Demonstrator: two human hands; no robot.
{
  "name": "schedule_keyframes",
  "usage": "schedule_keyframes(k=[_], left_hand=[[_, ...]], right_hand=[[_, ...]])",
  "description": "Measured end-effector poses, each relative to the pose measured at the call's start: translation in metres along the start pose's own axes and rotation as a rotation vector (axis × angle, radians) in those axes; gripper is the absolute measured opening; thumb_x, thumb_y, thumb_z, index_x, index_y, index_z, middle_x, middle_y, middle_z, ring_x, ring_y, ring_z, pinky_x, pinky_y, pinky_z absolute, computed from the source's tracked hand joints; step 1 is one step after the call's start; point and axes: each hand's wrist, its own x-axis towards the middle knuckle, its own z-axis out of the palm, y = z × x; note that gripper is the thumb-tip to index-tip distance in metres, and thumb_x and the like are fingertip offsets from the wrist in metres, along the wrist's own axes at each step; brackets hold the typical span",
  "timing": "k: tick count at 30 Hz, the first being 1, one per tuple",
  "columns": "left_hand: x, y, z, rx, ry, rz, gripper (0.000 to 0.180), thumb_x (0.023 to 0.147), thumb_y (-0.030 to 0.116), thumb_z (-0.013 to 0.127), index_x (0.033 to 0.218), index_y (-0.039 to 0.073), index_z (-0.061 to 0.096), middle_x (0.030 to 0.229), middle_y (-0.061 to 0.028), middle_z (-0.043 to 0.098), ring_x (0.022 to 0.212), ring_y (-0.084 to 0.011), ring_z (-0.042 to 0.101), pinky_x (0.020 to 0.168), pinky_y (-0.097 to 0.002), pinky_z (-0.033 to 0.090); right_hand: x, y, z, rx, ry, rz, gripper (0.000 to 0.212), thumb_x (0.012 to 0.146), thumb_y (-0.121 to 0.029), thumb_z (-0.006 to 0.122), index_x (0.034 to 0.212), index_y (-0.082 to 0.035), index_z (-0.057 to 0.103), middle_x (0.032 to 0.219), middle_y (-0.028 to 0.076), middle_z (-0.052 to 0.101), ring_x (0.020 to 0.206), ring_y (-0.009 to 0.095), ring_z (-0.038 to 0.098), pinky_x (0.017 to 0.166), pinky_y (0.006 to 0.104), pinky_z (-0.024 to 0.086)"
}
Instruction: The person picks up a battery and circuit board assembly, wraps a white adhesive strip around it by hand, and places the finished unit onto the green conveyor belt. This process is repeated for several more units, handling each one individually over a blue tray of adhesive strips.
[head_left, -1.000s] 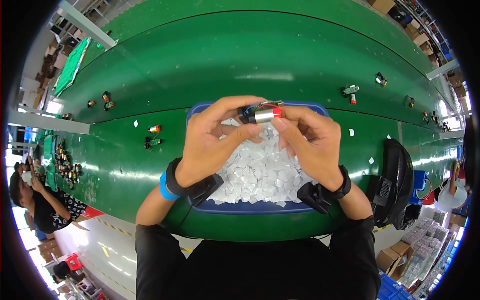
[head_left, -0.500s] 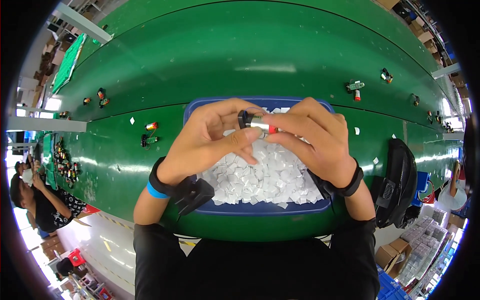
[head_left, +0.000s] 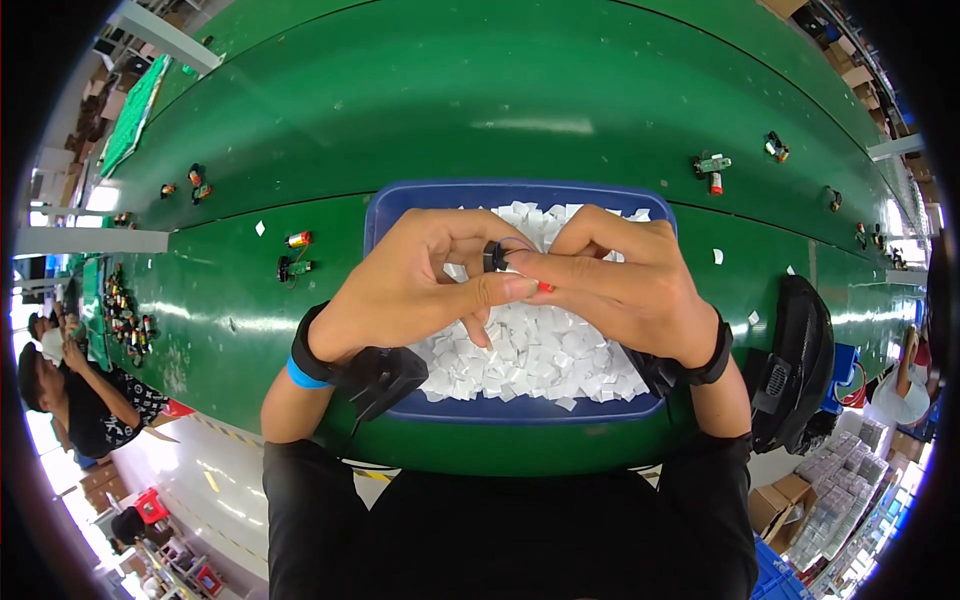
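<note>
Over the tray, my left hand [head_left: 402,285] and my right hand [head_left: 632,282] meet, both closed on one small cylindrical part [head_left: 495,256]. Its black round end sticks out on the left, and a bit of red shows below the right fingertips. A thin wire loops above it. My fingers cover most of its body. Below them lies a blue tray [head_left: 520,188] heaped with small white paper-like squares [head_left: 530,355].
On the green table [head_left: 450,90], red-and-orange cylinders with small green boards [head_left: 295,268] lie to the left. Similar assemblies [head_left: 712,168] sit to the right. A black bag [head_left: 795,360] rests at the right edge. Another person [head_left: 75,390] works at far left beside a cluster of parts [head_left: 128,320].
My right fingers have slid over the part's silver middle, which showed before and is now covered. Both hands stay on it above the tray.
</note>
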Motion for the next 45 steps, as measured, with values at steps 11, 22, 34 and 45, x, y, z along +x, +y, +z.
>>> schedule_keyframes(k=[11,22,34,45], left_hand=[[0.027,-0.011,-0.101,0.405,0.479,0.046,0.038,0.095,0.028,0.068,0.121,0.002,0.062,0.093,-0.0036,0.066,0.070,-0.0068,0.056,0.051,-0.0213,0.046],[0.029,-0.044,-0.152,0.720,0.810,0.358,0.033,0.094,0.031,0.069,0.111,0.002,0.066,0.098,-0.0058,0.069,0.068,-0.0072,0.057,0.061,-0.0239,0.043],[0.011,-0.004,-0.032,0.207,-0.044,-0.181,0.034,0.101,0.030,0.059,0.102,-0.004,0.062,0.093,-0.0102,0.072,0.062,-0.0067,0.055,0.046,-0.0229,0.041],[0.019,-0.021,-0.018,-0.143,0.017,0.022,0.033,0.098,0.014,0.062,0.124,-0.004,0.052,0.094,-0.0137,0.071,0.056,-0.0073,0.055,0.044,-0.0220,0.043]], right_hand=[[-0.020,0.098,-0.083,-0.554,0.190,0.539,0.034,0.091,-0.022,0.069,0.122,-0.007,0.067,0.109,0.012,0.068,0.093,0.023,0.067,0.073,0.0326,0.054],[-0.040,0.119,-0.089,-0.770,-0.151,0.809,0.023,0.088,-0.023,0.072,0.108,-0.011,0.070,0.097,0.013,0.070,0.091,0.033,0.069,0.074,0.0413,0.053],[0.015,0.009,0.007,-0.252,0.044,0.116,0.022,0.078,0.002,0.074,0.098,-0.004,0.072,0.087,0.009,0.069,0.074,0.024,0.066,0.061,0.0313,0.052],[0.009,0.014,0.013,-0.342,0.123,-0.120,0.025,0.071,0.003,0.078,0.092,-0.003,0.066,0.095,0.008,0.074,0.070,0.023,0.068,0.057,0.0303,0.053]])
